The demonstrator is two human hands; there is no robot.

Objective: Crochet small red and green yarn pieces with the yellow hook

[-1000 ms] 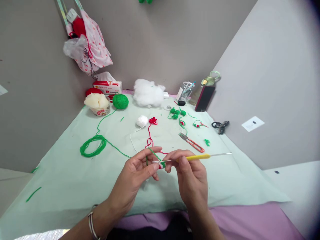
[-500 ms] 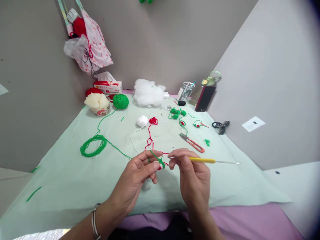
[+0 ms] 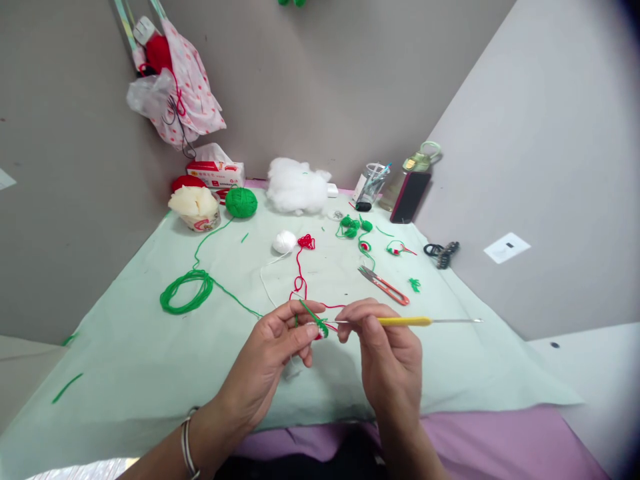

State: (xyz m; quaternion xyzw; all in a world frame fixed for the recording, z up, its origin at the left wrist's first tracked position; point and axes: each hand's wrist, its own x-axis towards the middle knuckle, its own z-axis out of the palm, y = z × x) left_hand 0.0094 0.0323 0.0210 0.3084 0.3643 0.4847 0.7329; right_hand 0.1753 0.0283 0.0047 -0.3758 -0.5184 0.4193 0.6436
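Observation:
My left hand (image 3: 280,343) pinches a small crochet piece (image 3: 321,329) in green, white and red, with green yarn running over the index finger. My right hand (image 3: 385,347) grips a crochet hook (image 3: 404,321) with a yellow handle; its thin metal end reaches left to the piece's edge. Whether the tip sits inside a stitch is too small to tell. Green yarn leads from my left hand to a loose coil (image 3: 186,293) and back to a green ball (image 3: 241,203). White yarn (image 3: 285,242) and red yarn (image 3: 307,242) trail toward the hands.
Orange-handled thread snips (image 3: 385,287) lie beyond my right hand, near small green crochet pieces (image 3: 351,227). White stuffing (image 3: 297,187), a tissue box (image 3: 216,175), a paper tub (image 3: 197,213), a clear cup (image 3: 371,185) and a phone (image 3: 411,197) against a bottle stand along the back.
My right hand has shifted very slightly down and right, and the hook's left end now lies lower against the crochet piece. My left hand stays almost in place.

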